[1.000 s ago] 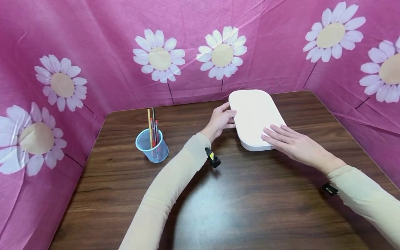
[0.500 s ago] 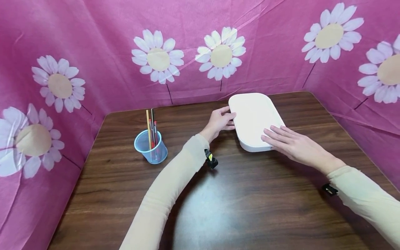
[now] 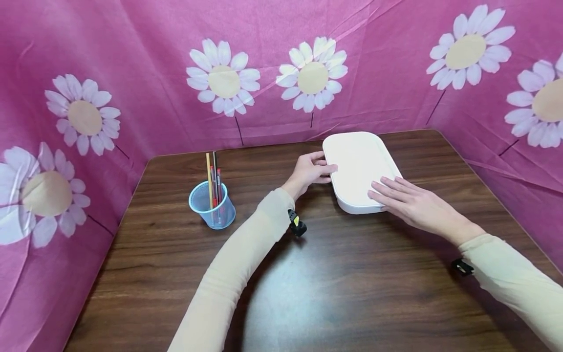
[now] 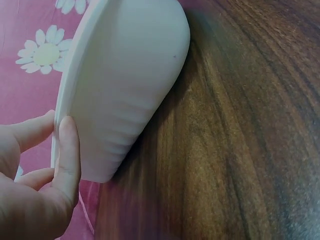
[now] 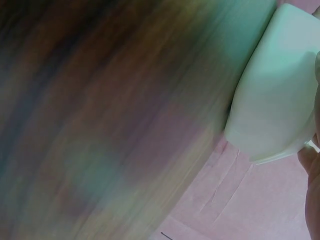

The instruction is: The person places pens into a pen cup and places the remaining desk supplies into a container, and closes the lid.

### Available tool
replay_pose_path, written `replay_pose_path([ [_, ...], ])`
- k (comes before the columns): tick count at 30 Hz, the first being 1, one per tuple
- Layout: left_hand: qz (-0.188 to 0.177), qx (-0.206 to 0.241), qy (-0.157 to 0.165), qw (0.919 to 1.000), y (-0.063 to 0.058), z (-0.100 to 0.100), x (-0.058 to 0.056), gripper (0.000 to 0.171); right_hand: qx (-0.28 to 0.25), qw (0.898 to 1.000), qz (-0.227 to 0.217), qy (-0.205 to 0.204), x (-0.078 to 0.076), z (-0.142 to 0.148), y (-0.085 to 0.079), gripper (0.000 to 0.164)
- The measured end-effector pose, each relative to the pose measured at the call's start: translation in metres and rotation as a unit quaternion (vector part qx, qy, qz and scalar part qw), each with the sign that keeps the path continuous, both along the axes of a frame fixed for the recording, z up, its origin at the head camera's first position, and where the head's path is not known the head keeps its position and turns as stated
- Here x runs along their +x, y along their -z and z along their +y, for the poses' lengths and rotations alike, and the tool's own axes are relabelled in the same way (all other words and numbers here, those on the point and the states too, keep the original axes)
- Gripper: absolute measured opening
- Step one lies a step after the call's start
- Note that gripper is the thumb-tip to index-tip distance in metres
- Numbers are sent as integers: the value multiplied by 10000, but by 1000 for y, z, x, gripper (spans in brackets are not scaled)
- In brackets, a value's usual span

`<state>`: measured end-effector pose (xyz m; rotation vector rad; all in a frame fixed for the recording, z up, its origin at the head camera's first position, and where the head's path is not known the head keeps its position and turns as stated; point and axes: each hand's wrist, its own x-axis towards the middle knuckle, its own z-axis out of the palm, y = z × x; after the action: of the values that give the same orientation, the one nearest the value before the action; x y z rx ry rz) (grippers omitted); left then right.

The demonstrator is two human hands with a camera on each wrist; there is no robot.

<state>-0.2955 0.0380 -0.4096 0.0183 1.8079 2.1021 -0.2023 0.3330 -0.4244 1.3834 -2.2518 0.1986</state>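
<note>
A white box point(image 3: 358, 207) with rounded corners and a flat white lid point(image 3: 356, 166) sits at the back right of the table. My left hand point(image 3: 308, 171) is at its left side. In the left wrist view, thumb and fingers point(image 4: 69, 150) pinch the lid's rim, one digit on the top face and another against the side. My right hand point(image 3: 409, 200) rests on the lid's near right corner with fingers straight. The right wrist view catches only the edge of that hand, beside the box's pale wall point(image 5: 275, 85). The box's inside is hidden.
A blue mesh pen cup point(image 3: 213, 210) with several pencils and pens point(image 3: 214, 181) stands on the left of the brown wooden table point(image 3: 290, 293). A pink cloth with white daisies point(image 3: 264, 29) hangs around the table's back and sides.
The lid's far end has come down slightly. My left thumb has slid further onto the top of the lid. My right hand has stayed in place.
</note>
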Motion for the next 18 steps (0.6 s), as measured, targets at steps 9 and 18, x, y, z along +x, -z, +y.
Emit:
replay_pose_path([
  [9,0,45,-52,10000,4,1,0,61,157,9974,-522,477,2,-1,3,64],
  [18,14,13,-28,10000,4,2,-1,61,4,9980,-425,474,0,-2,4,52],
])
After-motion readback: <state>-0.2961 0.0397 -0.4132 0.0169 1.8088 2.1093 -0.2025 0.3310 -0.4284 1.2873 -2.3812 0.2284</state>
